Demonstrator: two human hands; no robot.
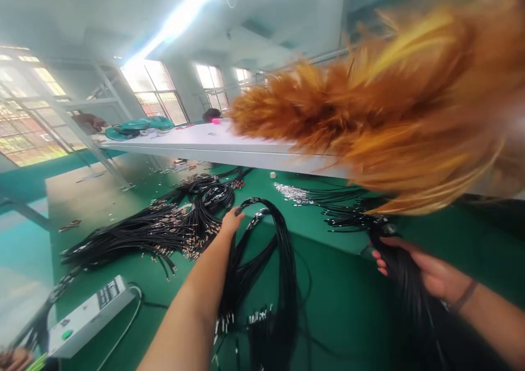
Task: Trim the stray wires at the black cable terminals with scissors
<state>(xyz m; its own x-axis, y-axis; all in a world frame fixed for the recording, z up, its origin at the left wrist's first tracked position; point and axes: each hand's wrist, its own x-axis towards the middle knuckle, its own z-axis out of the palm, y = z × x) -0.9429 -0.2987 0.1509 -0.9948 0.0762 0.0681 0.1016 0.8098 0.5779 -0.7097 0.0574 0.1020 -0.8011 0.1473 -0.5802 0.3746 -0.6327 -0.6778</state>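
Observation:
My left hand [232, 219] is wrapped round one end of a looped bundle of black cables [283, 240], which arches over and hangs toward the front of the green table. My right hand [414, 264] grips another thick bundle of black cables [404, 283] at the right. Just beyond it lie loose black cables with silvery ends [293, 192]. Left of my left hand spreads a large pile of black cables [151, 231] with coppery tips. A big orange-brown feathery thing [328, 103], close to the camera, covers the upper right.
A white shelf [197, 148] stands over the back of the green table [336, 305], bearing a teal bag [141, 126]. At front left lie a white box [88, 319] with a green button and its cord. Another person's hand [16, 357] shows at the lower left corner.

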